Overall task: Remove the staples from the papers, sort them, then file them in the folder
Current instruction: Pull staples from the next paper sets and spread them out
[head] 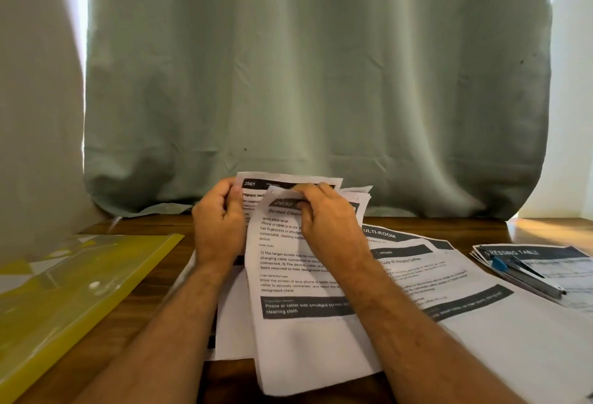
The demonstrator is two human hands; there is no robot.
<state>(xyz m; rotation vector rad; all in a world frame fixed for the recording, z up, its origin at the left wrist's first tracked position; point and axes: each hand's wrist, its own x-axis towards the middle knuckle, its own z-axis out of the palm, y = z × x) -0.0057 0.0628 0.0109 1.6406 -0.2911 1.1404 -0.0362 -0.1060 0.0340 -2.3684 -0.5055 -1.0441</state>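
I hold a set of printed papers [298,278] upright over the middle of the wooden table [160,278]. My left hand [219,223] grips the top left corner of the back sheets. My right hand [327,214] pinches the top edge of the front sheet, headed "Screen Clean...", and curls it forward. No staple can be made out between the fingers. A yellow see-through folder [73,288] lies flat at the left.
More printed sheets [449,278] are spread on the table to the right of my arms. At the far right a stack headed "Dressing Table" [545,259] carries a metal tool with a blue tip [526,275]. A green curtain [314,82] hangs behind the table.
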